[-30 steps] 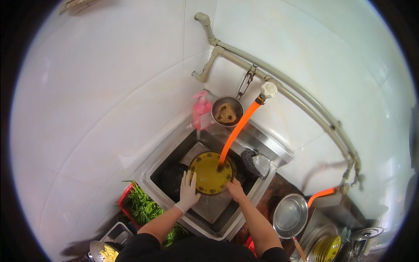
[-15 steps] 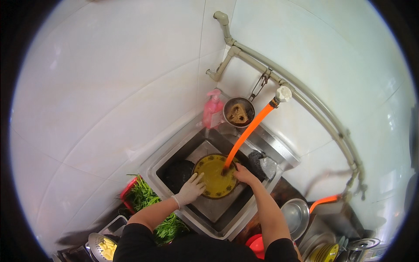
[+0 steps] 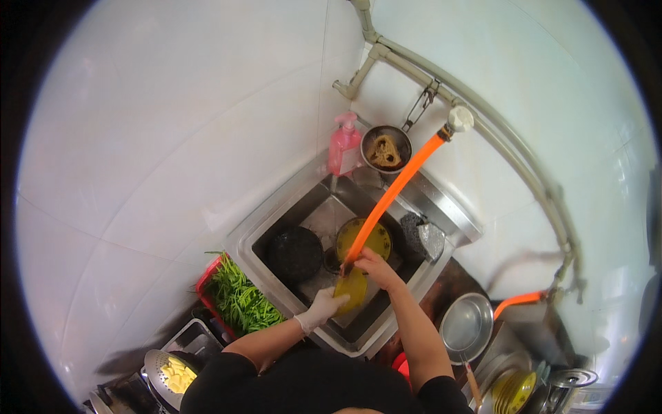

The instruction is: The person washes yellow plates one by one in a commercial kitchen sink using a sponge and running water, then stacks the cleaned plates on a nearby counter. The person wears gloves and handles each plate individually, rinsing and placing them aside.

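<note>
My left hand [image 3: 321,309], in a pale glove, grips the edge of a yellow plate [image 3: 352,293], which is tilted over the near part of the sink [image 3: 255,290]. My bare right hand [image 3: 379,268] is closed around the lower end of an orange hose [image 3: 390,194], just above that plate. Part of its grip is hidden by the hose. Farther back in the sink lies another yellow plate [image 3: 376,239] with a dark patterned rim, partly covered by the hose. A round black thing [image 3: 294,254] sits at the sink's left side.
A pink pump bottle [image 3: 345,145] and a small hanging pan [image 3: 386,148] are behind the sink. Dark and silvery scrubbers [image 3: 432,241] lie on its right ledge. Left stands a red basket of greens [image 3: 241,297]; right, a metal pan [image 3: 467,328] and stacked yellow plates [image 3: 514,392].
Both hands have left the patterned plate, which now lies farther back in the sink. My left hand now has a tilted yellow plate; my right hand has moved to the hose's end.
</note>
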`<act>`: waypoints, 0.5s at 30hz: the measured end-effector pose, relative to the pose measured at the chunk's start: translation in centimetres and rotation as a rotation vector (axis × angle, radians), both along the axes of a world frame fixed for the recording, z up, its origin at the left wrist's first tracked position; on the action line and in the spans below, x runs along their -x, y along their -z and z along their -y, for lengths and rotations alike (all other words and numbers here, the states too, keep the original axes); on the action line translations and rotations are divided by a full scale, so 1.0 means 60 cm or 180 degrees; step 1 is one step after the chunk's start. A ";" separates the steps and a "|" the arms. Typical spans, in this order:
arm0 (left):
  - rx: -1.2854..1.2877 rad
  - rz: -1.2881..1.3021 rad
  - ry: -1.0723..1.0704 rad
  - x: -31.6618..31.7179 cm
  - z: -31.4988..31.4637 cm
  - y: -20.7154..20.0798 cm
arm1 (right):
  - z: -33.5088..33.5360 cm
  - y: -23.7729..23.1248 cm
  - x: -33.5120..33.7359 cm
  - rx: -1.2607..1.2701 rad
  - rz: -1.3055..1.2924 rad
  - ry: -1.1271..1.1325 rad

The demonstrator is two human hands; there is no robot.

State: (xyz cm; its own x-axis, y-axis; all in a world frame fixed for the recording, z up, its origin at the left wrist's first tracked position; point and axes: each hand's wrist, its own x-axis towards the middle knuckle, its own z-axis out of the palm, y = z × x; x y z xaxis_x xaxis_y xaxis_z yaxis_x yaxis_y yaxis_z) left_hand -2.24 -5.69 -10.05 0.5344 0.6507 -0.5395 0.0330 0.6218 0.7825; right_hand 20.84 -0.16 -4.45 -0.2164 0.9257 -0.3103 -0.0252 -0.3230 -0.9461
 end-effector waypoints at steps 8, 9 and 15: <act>0.2687 0.1706 -0.1792 -0.017 -0.040 0.005 | 0.062 0.020 0.002 0.0246 0.0027 0.0969; 0.2745 0.1691 -0.1830 -0.017 -0.044 0.001 | 0.068 0.021 0.015 0.0086 -0.0335 0.0829; 0.2741 0.1624 -0.1945 -0.019 -0.052 -0.022 | 0.089 0.022 0.063 -0.0112 -0.0955 0.0591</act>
